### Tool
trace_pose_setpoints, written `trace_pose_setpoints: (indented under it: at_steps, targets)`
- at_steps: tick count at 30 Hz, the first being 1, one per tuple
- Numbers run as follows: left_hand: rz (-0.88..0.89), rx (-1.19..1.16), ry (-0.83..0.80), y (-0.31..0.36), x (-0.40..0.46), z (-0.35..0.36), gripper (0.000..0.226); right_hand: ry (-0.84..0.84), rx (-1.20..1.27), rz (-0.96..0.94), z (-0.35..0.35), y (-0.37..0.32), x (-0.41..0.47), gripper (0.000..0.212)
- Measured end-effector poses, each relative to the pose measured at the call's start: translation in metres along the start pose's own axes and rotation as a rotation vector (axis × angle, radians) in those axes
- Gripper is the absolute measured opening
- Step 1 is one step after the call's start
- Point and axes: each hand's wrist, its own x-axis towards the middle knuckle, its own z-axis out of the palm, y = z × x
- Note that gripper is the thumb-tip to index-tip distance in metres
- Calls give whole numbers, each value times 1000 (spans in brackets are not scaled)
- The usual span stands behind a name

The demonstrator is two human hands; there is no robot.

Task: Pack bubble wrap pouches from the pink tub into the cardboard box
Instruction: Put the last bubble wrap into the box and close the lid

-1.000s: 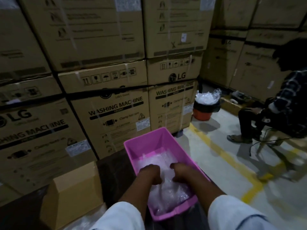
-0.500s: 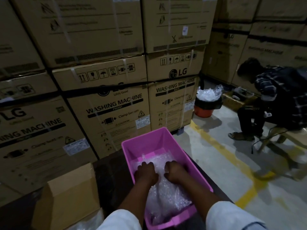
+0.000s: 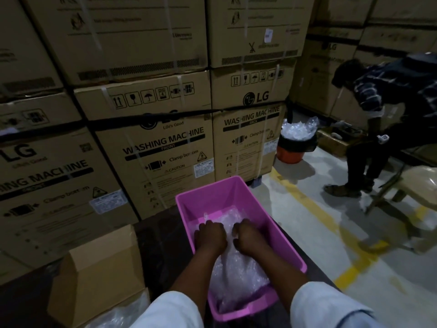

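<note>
A pink tub (image 3: 208, 196) sits in front of me on a dark surface, with clear bubble wrap pouches (image 3: 236, 275) piled inside. Both hands are down in the tub on the pile. My left hand (image 3: 209, 235) and my right hand (image 3: 248, 236) lie side by side with fingers curled down into the bubble wrap, seeming to grip the pouches near the far end. The fingertips are hidden in the plastic. An open cardboard box (image 3: 99, 275) stands at the lower left, its flap up, with clear plastic at its near edge.
Stacked washing machine cartons (image 3: 160, 143) form a wall just behind the tub. An orange bucket (image 3: 293, 150) full of clear plastic stands by the cartons. A seated person (image 3: 387, 119) bends forward at the right. Yellow floor lines (image 3: 314, 209) cross the concrete.
Both hands have slid a little farther forward in the tub and closer together on the pouches. The person at the right has leaned forward and down.
</note>
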Motion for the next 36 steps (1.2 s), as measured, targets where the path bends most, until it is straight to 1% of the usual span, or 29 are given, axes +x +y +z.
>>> trace_pose_setpoints:
  at_steps: [2,4,5,6,7,8,9,10,12,14,15,17,19,21,25,27,31,32,34,35,36]
  targets:
    - [15,-136,-32,-1,1,-6,22,35,190,13,-4,-1,2,39]
    - [66,-258,-75,-5,3,-15,7,30,386,54,-13,-3,5,66]
    - [100,-306,-88,-7,2,-20,16,34,459,76,-19,-4,5,81]
    - [141,-343,-88,-10,3,-24,25,16,523,103,-27,-6,6,90]
    - [170,-376,-74,-11,1,-30,30,-29,596,117,-38,-9,4,94]
    - [206,-410,-57,-13,-1,-35,32,-90,669,125,-46,-10,3,92]
    - [237,-452,-47,-15,-2,-40,34,-138,726,103,-54,-11,1,86]
    - [267,-505,-42,-16,-5,-44,37,-175,735,82,-59,-9,1,75]
    - [293,-589,-52,-17,-12,-53,46,-178,713,49,-66,-8,0,49]
    - [308,-600,-68,-16,-19,-61,72,-176,693,8,-70,-7,-5,27]
    - [318,-605,-81,-17,-23,-65,84,-165,689,-7,-71,-7,-7,23]
    - [308,-634,-118,-16,-28,-69,101,-126,709,-17,-75,-6,-13,25]
    - [271,-646,-124,-15,-34,-76,107,-57,757,-43,-76,-4,-17,21]
    - [249,-595,-69,-15,-37,-83,100,-24,769,-87,-82,-5,-23,20]
    - [290,-577,20,-17,-39,-97,65,-58,745,-220,-101,-14,-32,29]
    - [309,-632,28,-17,-43,-106,53,-42,745,-246,-113,-17,-36,29]
    - [326,-764,14,-19,-52,-126,60,-28,875,-227,-128,-17,-43,39]
    - [335,-774,2,-19,-55,-131,57,-26,873,-217,-131,-17,-44,35]
    - [348,-745,13,-19,-59,-138,38,-24,828,-195,-136,-17,-48,23]
    - [340,-750,34,-20,-60,-140,28,-36,845,-186,-139,-17,-50,20]
    - [321,-782,51,-21,-62,-142,21,-55,898,-174,-141,-16,-52,22]
